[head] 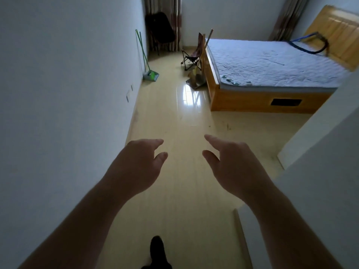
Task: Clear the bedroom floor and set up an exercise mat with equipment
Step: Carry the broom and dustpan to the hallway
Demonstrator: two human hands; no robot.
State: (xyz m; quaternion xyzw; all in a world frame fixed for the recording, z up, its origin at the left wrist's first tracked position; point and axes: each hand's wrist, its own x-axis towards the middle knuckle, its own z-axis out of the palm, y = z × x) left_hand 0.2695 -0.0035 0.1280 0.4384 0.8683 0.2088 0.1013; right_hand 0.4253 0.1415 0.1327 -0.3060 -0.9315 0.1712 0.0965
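Both hands, the left hand [136,164] and right hand [233,166], reach forward empty, fingers [157,141] loosely spread, nothing held. Floor clutter lies well ahead: a folding chair [191,53] and broom [200,63] beside the bed [272,65], nearer the right hand; a green mop [149,73] leans on the left wall. No mat is visible.

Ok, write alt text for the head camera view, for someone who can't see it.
Two empty hands, left hand and right hand, reach forward with fingers spread over a pale wood floor in a bedroom entry. Ahead, a bed stands at right, a folding chair beside it, and a green broom leans on the left wall.
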